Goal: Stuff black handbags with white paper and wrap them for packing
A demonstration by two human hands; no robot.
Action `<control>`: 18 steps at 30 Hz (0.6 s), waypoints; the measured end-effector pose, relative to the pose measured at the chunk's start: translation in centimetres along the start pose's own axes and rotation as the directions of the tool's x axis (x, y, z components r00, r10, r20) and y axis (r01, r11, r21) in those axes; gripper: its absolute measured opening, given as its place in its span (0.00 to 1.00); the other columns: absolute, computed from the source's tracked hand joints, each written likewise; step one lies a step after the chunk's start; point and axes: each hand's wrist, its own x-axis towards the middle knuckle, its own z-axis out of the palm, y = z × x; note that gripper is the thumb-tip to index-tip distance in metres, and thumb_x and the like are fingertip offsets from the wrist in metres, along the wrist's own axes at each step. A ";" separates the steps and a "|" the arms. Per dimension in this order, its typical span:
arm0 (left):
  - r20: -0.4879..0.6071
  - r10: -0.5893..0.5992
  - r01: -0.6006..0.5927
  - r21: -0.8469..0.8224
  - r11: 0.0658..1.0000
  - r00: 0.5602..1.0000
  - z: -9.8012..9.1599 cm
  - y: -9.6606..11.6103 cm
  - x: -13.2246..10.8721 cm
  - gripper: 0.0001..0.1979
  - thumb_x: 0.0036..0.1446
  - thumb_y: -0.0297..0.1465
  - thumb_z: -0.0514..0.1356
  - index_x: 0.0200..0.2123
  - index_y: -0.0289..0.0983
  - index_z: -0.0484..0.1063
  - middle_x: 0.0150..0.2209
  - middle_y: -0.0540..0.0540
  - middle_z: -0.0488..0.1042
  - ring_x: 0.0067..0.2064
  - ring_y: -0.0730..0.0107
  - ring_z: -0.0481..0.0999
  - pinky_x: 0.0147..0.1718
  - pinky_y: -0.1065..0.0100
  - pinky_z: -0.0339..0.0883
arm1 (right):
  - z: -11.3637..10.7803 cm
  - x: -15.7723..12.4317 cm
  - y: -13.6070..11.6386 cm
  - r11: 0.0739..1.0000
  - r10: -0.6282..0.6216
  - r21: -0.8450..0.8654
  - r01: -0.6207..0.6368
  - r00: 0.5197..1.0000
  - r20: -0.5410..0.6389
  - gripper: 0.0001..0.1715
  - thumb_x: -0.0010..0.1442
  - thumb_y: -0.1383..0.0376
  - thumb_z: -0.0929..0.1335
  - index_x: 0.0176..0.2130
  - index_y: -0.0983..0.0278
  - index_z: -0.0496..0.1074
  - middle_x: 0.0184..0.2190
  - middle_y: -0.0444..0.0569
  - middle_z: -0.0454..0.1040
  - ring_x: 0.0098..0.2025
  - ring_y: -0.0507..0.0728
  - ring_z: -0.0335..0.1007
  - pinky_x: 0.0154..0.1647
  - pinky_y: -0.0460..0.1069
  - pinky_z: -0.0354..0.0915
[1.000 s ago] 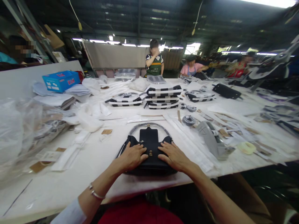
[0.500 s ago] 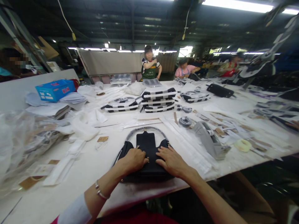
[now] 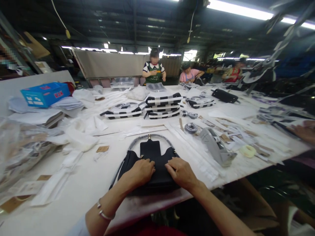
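Observation:
A black handbag (image 3: 159, 177) lies on the white table close to me, its flap pointing away and its clear-wrapped handle arching beyond it. My left hand (image 3: 144, 171) rests on the bag's left half, fingers curled and pressed together against the black surface. On the right half sits my right hand (image 3: 181, 172), its fingers bent inward with the tips on the bag. Whether either hand pinches any of the material is hidden.
Behind the bag stand stacked wrapped bags (image 3: 163, 106). A grey tape dispenser (image 3: 216, 147) is at the right, a blue box (image 3: 45, 94) at the left beside plastic wrapping. Across the table is a person (image 3: 154, 70); another person's hand (image 3: 305, 131) shows at the right edge.
The view has shifted slightly right. My right hand's fingers, spread before, are now bent and closer together. The person opposite has lowered an arm, and a hand shows more at the right edge.

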 end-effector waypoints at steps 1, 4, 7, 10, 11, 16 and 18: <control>-0.005 -0.006 0.006 0.006 1.000 1.000 0.3 0.0 -0.1 0.17 0.65 0.32 0.49 0.49 0.33 0.72 0.46 0.34 0.77 0.48 0.52 0.77 0.48 0.54 0.70 | 0.1 0.0 0.0 1.000 -0.002 -0.002 0.002 1.000 -0.002 0.16 0.67 0.63 0.63 0.31 0.61 0.76 0.30 0.48 0.79 0.37 0.55 0.75 0.48 0.50 0.67; -0.029 -0.036 0.036 0.014 0.999 0.999 1.0 0.1 -0.2 0.17 0.65 0.33 0.48 0.49 0.32 0.72 0.47 0.33 0.76 0.49 0.50 0.77 0.48 0.53 0.71 | 0.3 0.0 0.1 1.000 0.002 0.027 -0.002 1.000 -0.023 0.17 0.67 0.63 0.62 0.31 0.61 0.76 0.30 0.48 0.79 0.38 0.55 0.74 0.49 0.50 0.67; -0.067 -0.059 0.057 -0.030 0.998 0.996 1.4 0.1 -0.3 0.17 0.65 0.33 0.48 0.48 0.33 0.73 0.48 0.34 0.76 0.49 0.51 0.77 0.48 0.54 0.71 | 0.4 -0.2 0.1 0.997 0.015 0.072 -0.011 0.998 -0.055 0.17 0.67 0.63 0.62 0.31 0.61 0.76 0.32 0.49 0.79 0.38 0.56 0.74 0.51 0.51 0.67; -0.086 -0.080 0.073 -0.082 0.994 0.993 1.4 0.1 -0.4 0.17 0.65 0.33 0.49 0.48 0.34 0.74 0.47 0.35 0.76 0.49 0.53 0.77 0.50 0.55 0.70 | 0.4 -0.2 0.0 0.994 0.047 0.100 -0.043 0.998 -0.032 0.18 0.67 0.63 0.61 0.32 0.61 0.77 0.33 0.50 0.80 0.39 0.57 0.75 0.52 0.52 0.66; -0.088 -0.086 0.077 -0.094 0.993 0.992 1.4 0.1 -0.4 0.17 0.65 0.33 0.49 0.48 0.34 0.74 0.48 0.35 0.76 0.50 0.53 0.77 0.51 0.55 0.70 | 0.3 -0.2 0.0 0.993 0.063 0.102 -0.061 0.998 -0.018 0.18 0.68 0.63 0.61 0.33 0.60 0.77 0.34 0.50 0.80 0.39 0.57 0.75 0.53 0.52 0.67; -0.122 -0.086 0.072 -0.110 0.991 0.989 1.2 -0.1 -0.7 0.16 0.64 0.32 0.49 0.48 0.35 0.74 0.50 0.35 0.75 0.53 0.52 0.75 0.53 0.53 0.68 | 0.4 -0.1 -0.1 0.995 0.074 0.065 -0.075 0.997 0.014 0.19 0.68 0.63 0.59 0.35 0.59 0.77 0.33 0.50 0.79 0.39 0.57 0.74 0.53 0.53 0.67; -0.128 -0.067 0.055 -0.097 0.994 0.990 1.0 0.1 -0.8 0.16 0.64 0.31 0.49 0.47 0.35 0.74 0.50 0.35 0.76 0.52 0.52 0.75 0.53 0.54 0.69 | 0.5 0.0 0.1 0.997 0.065 0.037 -0.066 0.998 0.026 0.20 0.69 0.62 0.59 0.34 0.59 0.77 0.31 0.50 0.78 0.38 0.57 0.74 0.51 0.52 0.67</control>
